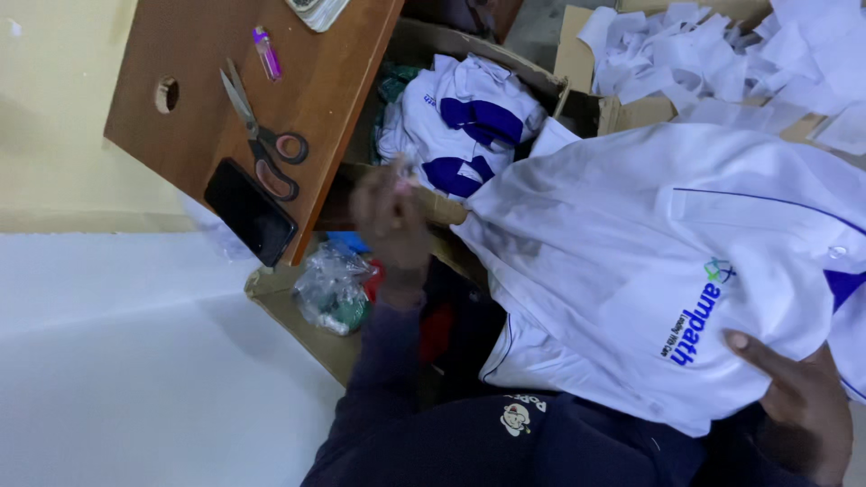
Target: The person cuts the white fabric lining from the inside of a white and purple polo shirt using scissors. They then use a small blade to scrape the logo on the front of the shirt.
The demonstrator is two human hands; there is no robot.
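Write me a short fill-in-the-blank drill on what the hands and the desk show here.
1. The right hand grips a ____ shirt with blue trim.
2. On the wooden desk, the scissors lie beside a black ____.
3. The raised left hand is above a clear plastic ____.
4. A cardboard box holds scraps of ____.

Missing words: white; phone; bag; paper

Pale yellow wall (54, 99); white floor (117, 361) beneath; brown wooden table (189, 54) with a round hole; open cardboard boxes (577, 63) beside it; dim, even light
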